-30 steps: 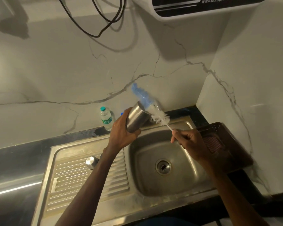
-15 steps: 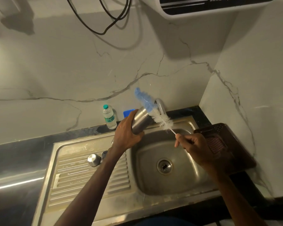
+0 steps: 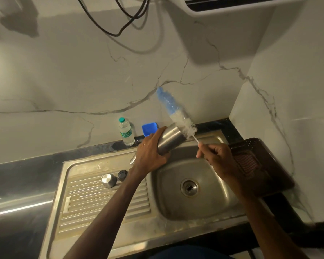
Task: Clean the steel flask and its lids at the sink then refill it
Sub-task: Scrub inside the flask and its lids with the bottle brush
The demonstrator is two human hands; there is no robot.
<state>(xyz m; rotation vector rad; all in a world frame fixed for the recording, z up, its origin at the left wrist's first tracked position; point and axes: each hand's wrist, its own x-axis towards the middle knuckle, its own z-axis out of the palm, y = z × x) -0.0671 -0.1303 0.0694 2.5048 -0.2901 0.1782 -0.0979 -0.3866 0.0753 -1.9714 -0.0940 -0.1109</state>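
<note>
My left hand (image 3: pixel 150 152) grips the steel flask (image 3: pixel 170 138), tilted with its mouth up and to the right over the back of the sink basin (image 3: pixel 176 208). A bottle brush (image 3: pixel 174 114) with blue and white bristles stands outside the flask, beside its mouth. My right hand (image 3: pixel 216 155) pinches the brush's thin handle. On the ribbed draining board sit a steel lid (image 3: pixel 109 180) and a small black lid (image 3: pixel 122 175), just left of my left forearm.
A plastic water bottle (image 3: pixel 126 131) and a blue tub (image 3: pixel 149 128) stand on the black counter behind the sink. A dark brown tray (image 3: pixel 258 165) lies right of the basin. Black cables (image 3: pixel 127 21) hang on the marble wall, and a white appliance (image 3: pixel 232 4) is mounted above.
The brush has stayed outside the flask and lifted slightly against the wall. Both hands have kept their grips. The black lid has come into view beside my forearm.
</note>
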